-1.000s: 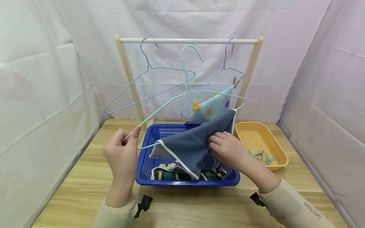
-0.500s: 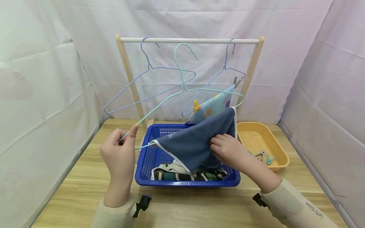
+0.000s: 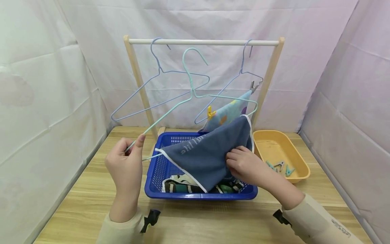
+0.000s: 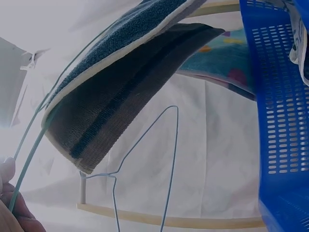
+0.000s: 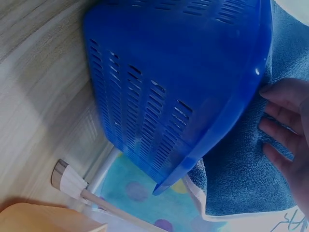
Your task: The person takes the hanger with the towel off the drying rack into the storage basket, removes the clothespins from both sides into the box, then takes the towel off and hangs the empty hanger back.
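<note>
My left hand grips the left end of a mint-green clothes hanger, held up with its hook free in front of the rack. A dark blue towel with white edging and pale lettering drapes over the hanger's lower bar. Its striped underside shows in the left wrist view. My right hand touches the towel's front near its right side. In the right wrist view, its loosely bent fingers rest against the cloth without a visible pinched fold. Below is a blue basket.
A rack at the back bears two blue hangers; the right one carries a spotted light-blue towel clipped by clothespins. A striped cloth lies in the basket. Several clothespins lie in the yellow tray.
My left hand and the hanger have shifted slightly left. The towel's left edge has moved left along the bar, and its lettering has come into view. My right hand has moved slightly right.
</note>
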Tool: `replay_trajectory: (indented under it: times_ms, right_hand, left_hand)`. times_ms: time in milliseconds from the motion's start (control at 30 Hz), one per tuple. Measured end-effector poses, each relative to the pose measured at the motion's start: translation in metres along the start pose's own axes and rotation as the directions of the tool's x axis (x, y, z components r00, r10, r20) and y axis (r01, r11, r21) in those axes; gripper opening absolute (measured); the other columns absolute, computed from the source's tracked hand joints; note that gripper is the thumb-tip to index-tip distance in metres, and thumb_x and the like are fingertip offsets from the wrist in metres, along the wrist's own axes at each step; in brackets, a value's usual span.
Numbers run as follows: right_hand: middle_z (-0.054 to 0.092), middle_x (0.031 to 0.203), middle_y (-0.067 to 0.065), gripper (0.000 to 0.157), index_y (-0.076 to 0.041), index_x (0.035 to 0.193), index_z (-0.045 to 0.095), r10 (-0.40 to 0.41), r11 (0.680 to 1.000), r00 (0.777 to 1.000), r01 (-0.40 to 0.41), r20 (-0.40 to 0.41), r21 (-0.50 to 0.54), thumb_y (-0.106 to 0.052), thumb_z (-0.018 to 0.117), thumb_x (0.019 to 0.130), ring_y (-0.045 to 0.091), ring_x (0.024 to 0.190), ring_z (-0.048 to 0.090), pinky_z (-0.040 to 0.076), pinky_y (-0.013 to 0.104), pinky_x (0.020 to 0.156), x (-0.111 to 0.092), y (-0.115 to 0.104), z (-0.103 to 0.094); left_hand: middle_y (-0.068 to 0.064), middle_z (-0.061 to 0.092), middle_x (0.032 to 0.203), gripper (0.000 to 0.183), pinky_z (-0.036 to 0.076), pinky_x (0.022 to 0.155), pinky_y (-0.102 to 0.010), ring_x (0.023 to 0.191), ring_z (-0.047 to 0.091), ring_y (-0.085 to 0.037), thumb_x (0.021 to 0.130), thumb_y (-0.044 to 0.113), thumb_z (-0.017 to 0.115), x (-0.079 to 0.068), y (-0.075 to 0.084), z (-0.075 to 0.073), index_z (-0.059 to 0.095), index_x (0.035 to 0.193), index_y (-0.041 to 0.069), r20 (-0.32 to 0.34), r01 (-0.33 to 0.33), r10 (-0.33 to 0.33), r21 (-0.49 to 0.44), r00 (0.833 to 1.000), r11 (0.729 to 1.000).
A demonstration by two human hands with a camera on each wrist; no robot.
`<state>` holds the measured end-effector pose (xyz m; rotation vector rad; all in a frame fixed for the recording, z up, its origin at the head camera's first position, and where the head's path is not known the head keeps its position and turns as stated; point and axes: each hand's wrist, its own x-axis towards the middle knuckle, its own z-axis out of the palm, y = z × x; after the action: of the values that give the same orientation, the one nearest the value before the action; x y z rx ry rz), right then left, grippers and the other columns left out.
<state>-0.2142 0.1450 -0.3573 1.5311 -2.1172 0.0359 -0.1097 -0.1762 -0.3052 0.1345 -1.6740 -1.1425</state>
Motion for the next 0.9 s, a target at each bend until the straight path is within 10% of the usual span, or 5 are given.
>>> replay_trajectory:
  times_ms: [900]
  right_hand:
    - [0.04, 0.069, -0.008, 0.028, -0.02, 0.07, 0.049, 0.018, 0.998, 0.993, -0.026, 0.114, 0.064, -0.007, 0.074, 0.072, 0.013, 0.065, 0.042, 0.037, 0.031, 0.065, -0.011, -0.011, -0.003]
  left_hand:
    - [0.0, 0.035, 0.05, 0.045, 0.021, 0.048, -0.022, 0.049, 0.03, -0.007, 0.084, 0.02, 0.079, 0.011, -0.006, -0.01, 0.051, 0.058, -0.003, -0.053, 0.051, -0.048, 0.047, 0.997, 0.998]
